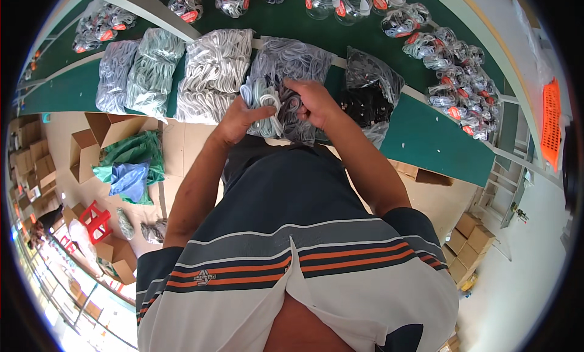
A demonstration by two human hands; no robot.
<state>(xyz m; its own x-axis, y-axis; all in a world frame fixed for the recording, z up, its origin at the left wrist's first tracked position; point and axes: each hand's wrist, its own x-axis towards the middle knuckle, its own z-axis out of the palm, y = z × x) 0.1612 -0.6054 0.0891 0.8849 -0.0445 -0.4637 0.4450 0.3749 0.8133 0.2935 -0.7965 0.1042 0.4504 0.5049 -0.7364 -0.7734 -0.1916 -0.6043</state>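
My left hand (pixel 239 119) is closed round a few coiled cables (pixel 266 103), white and pale blue, with the thumb laid across them. Close to its right, my right hand (pixel 313 104) has its fingers curled at a dark grey cable coil (pixel 291 103), pinching it. Both hands are over the front of a clear bag (pixel 289 57) packed with grey-lilac coiled cables. Immediately left lies a bag of white cables (pixel 214 63). Right of my right hand is a clear bag of black pieces (pixel 371 96), whose kind I cannot make out.
Further cable bags (pixel 152 66) lie at the left of the green table (pixel 441 148). Clear round jars (pixel 331 2) with orange labels line its back and right side. Below left are an open carton (pixel 85 151), green and blue plastic sheeting (pixel 131 169) and a red stool (pixel 95 221).
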